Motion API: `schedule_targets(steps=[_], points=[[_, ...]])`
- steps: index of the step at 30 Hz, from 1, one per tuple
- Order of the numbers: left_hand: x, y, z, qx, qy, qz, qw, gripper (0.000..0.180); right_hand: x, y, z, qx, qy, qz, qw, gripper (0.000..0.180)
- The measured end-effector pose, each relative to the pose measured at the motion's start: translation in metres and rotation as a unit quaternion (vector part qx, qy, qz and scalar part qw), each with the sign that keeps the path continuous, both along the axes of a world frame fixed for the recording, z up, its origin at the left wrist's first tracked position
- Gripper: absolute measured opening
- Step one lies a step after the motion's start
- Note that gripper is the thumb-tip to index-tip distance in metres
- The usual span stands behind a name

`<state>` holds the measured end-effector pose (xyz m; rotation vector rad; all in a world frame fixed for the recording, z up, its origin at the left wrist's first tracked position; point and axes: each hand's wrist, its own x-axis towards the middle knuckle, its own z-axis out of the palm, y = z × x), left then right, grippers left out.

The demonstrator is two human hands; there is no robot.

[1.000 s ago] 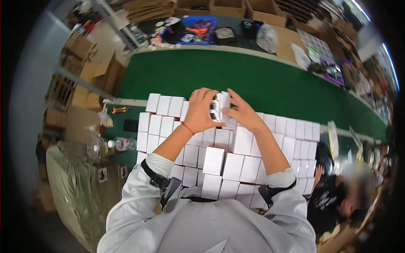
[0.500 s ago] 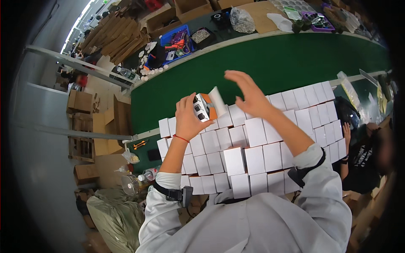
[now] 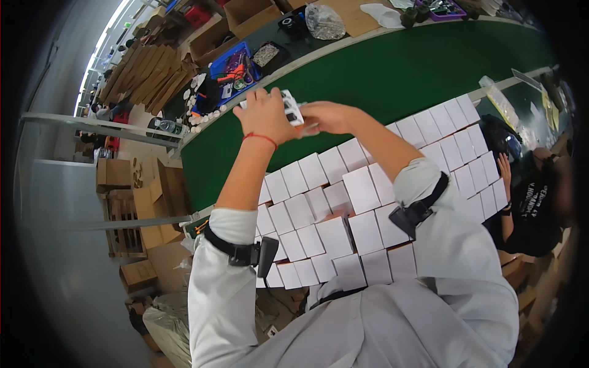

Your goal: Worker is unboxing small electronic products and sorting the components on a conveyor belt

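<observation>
My left hand [image 3: 270,118] is wrapped round a small white box [image 3: 291,105] with dark pictures and orange parts, held up over the green belt [image 3: 362,80]. From the other side my right hand [image 3: 328,118] meets the same box, its fingers closed at the orange end. Those fingertips are partly hidden, and a pale, see-through edge shows below them. Under my forearms stand rows of plain white boxes [image 3: 362,190] packed side by side, with a gap near the middle.
Beyond the belt lie a blue tray [image 3: 248,80] of tools and parts, a clear plastic bag [image 3: 325,23] and open cartons [image 3: 251,15]. To the left, a metal rail [image 3: 104,126] runs past stacked cartons. A co-worker in black [image 3: 531,214] is at the right, one hand beside the boxes.
Both hands have moved farther out over the belt with the small box. My right hand, apart and spread before, has come onto the box's end. The raised white flap no longer shows.
</observation>
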<state>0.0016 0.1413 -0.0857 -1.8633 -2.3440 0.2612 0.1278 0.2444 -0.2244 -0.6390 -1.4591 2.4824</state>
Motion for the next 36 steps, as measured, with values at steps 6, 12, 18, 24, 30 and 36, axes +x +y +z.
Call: schedule_targets(steps=[6,12,18,24,30,36], points=[[0.009,0.044,-0.040,-0.053,-0.067,0.012,0.996,0.105,0.027,0.063,-0.030,0.113,-0.046,-0.027,0.992,0.038],[0.007,0.059,-0.121,-0.046,-0.163,0.051,0.984,0.107,0.063,0.119,-0.063,0.306,-0.402,0.013,0.863,0.033],[-0.006,0.062,-0.174,-0.085,-0.128,0.062,0.986,0.104,0.065,0.105,-0.110,0.555,-0.539,-0.022,0.634,0.031],[-0.028,0.046,-0.168,-0.076,-0.112,0.074,0.988,0.109,-0.001,0.071,-0.112,0.656,-0.516,0.008,0.551,0.028],[-0.070,0.012,-0.148,0.026,-0.131,0.039,0.990,0.108,-0.009,0.073,-0.052,0.742,-0.357,-0.104,0.558,0.017],[-0.070,-0.004,-0.143,0.229,-0.310,-0.094,0.918,0.109,-0.024,0.028,-0.007,0.555,-0.248,-0.095,0.788,0.055]])
